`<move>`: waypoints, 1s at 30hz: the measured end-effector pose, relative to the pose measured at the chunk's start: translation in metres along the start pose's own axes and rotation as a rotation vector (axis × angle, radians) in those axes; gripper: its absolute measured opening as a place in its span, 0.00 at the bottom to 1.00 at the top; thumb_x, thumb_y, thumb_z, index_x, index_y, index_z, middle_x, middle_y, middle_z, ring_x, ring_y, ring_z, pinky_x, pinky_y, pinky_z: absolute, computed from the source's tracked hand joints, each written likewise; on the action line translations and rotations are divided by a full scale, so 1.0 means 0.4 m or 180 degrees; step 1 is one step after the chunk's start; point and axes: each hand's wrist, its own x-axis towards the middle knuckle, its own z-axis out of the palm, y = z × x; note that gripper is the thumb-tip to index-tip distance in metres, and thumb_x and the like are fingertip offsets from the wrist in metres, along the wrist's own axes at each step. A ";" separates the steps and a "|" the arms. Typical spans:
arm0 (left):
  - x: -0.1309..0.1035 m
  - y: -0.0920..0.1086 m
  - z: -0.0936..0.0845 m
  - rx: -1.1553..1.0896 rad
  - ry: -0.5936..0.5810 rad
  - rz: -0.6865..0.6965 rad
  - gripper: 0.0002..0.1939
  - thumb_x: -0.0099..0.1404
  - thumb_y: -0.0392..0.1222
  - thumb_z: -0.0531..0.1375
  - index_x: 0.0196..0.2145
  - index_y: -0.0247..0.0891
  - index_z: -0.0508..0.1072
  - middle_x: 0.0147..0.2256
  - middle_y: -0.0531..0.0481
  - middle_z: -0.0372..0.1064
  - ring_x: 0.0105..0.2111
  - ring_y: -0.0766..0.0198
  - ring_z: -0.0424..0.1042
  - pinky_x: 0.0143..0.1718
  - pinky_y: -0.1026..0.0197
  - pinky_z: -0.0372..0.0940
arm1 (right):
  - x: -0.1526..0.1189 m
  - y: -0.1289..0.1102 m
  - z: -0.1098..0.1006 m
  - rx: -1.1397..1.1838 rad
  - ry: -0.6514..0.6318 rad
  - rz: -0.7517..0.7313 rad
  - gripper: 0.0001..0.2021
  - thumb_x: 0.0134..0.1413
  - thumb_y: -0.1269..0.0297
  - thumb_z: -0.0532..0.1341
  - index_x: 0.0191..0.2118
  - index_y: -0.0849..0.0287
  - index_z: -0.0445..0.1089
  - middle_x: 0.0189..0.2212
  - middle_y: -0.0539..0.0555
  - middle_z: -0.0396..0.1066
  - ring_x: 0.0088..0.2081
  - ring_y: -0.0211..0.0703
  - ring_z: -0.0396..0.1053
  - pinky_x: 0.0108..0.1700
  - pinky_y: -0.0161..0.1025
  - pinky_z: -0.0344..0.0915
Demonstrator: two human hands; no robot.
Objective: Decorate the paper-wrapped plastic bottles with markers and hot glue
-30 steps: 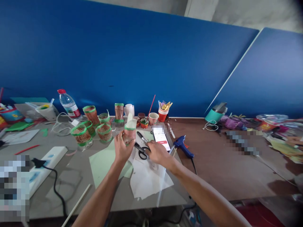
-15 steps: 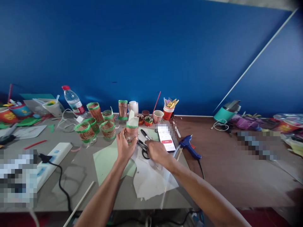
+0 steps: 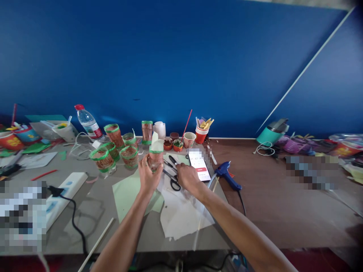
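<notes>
My left hand (image 3: pixel 149 175) is wrapped round a small clear cup (image 3: pixel 155 156) with a brown-coated wall. A pale green paper strip (image 3: pixel 157 142) sticks up from the cup's top. My right hand (image 3: pixel 187 176) is closed, its fingers curled around the end of a thin dark pen-like tool (image 3: pixel 170 165) that points towards the cup. Black-handled scissors (image 3: pixel 174 184) lie just below that tool, on white paper (image 3: pixel 178 221). A black marker (image 3: pixel 172 159) lies just above the tool. Pale green paper (image 3: pixel 127 194) is under my left wrist.
Several brown cups with green rims (image 3: pixel 102 160) stand at the left. Paint pots (image 3: pixel 177 144), a patterned paper cup (image 3: pixel 189 139) and a red cup of sticks (image 3: pixel 202 135) stand behind. Phone (image 3: pixel 200 170) and blue glue gun (image 3: pixel 227 175) lie right; a power strip (image 3: pixel 68 190) lies left.
My right hand has risen slightly, and the thin tool now shows apart from the scissors. My left hand keeps its hold on the cup, nearly unmoved.
</notes>
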 end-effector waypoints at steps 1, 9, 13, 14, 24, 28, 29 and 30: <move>0.001 -0.001 0.000 0.0008 -0.0002 -0.0005 0.28 0.55 0.44 0.63 0.52 0.36 0.64 0.48 0.39 0.66 0.51 0.47 0.62 0.52 0.45 0.61 | 0.000 0.001 -0.002 -0.0016 0.0024 0.0020 0.13 0.55 0.73 0.54 0.45 0.63 0.70 0.41 0.63 0.73 0.40 0.52 0.75 0.38 0.41 0.66; 0.001 -0.004 0.004 0.0028 -0.0015 -0.0008 0.28 0.54 0.45 0.63 0.52 0.36 0.64 0.48 0.38 0.65 0.50 0.47 0.62 0.52 0.44 0.60 | -0.042 -0.009 -0.030 0.0143 -0.0001 -0.0259 0.12 0.58 0.70 0.53 0.43 0.62 0.71 0.42 0.63 0.73 0.42 0.51 0.73 0.42 0.41 0.65; 0.001 -0.002 0.005 -0.0014 -0.0013 -0.0029 0.27 0.54 0.45 0.63 0.51 0.37 0.65 0.46 0.40 0.65 0.50 0.47 0.62 0.52 0.44 0.60 | -0.064 -0.024 -0.014 0.0167 -0.0141 -0.0426 0.12 0.57 0.69 0.53 0.43 0.63 0.72 0.43 0.63 0.74 0.44 0.53 0.73 0.44 0.43 0.65; 0.000 -0.002 0.006 -0.0025 -0.0016 -0.0035 0.27 0.54 0.45 0.63 0.51 0.37 0.65 0.46 0.40 0.65 0.50 0.47 0.62 0.51 0.44 0.60 | -0.067 -0.027 -0.009 0.0149 -0.0128 -0.0434 0.13 0.57 0.69 0.53 0.44 0.63 0.72 0.43 0.64 0.73 0.44 0.54 0.73 0.45 0.44 0.65; 0.000 -0.011 0.007 -0.0054 0.0013 0.0042 0.27 0.55 0.45 0.63 0.52 0.36 0.64 0.48 0.38 0.65 0.50 0.47 0.62 0.52 0.44 0.60 | -0.060 -0.039 -0.017 0.0614 -0.0246 -0.0164 0.14 0.54 0.68 0.55 0.46 0.63 0.70 0.43 0.65 0.75 0.43 0.55 0.74 0.42 0.43 0.66; 0.002 -0.007 0.006 -0.0038 0.0070 0.0049 0.26 0.55 0.44 0.63 0.51 0.35 0.64 0.46 0.38 0.66 0.50 0.47 0.63 0.52 0.44 0.60 | -0.057 -0.011 -0.035 0.1400 -0.0290 0.0101 0.11 0.52 0.68 0.58 0.41 0.60 0.72 0.39 0.61 0.76 0.42 0.52 0.74 0.41 0.40 0.65; 0.002 -0.007 0.007 -0.0044 0.0085 0.0037 0.26 0.54 0.43 0.63 0.51 0.36 0.64 0.46 0.39 0.66 0.49 0.47 0.63 0.52 0.44 0.60 | -0.056 -0.001 -0.036 0.1600 -0.0305 0.0164 0.10 0.51 0.68 0.59 0.40 0.60 0.72 0.37 0.60 0.76 0.41 0.51 0.74 0.41 0.40 0.65; 0.002 -0.006 0.007 -0.0055 0.0095 0.0026 0.26 0.54 0.44 0.63 0.50 0.36 0.64 0.45 0.39 0.66 0.49 0.48 0.63 0.52 0.44 0.60 | -0.055 0.010 -0.036 0.1757 -0.0298 0.0217 0.09 0.51 0.69 0.59 0.38 0.60 0.72 0.36 0.58 0.76 0.40 0.49 0.73 0.40 0.39 0.64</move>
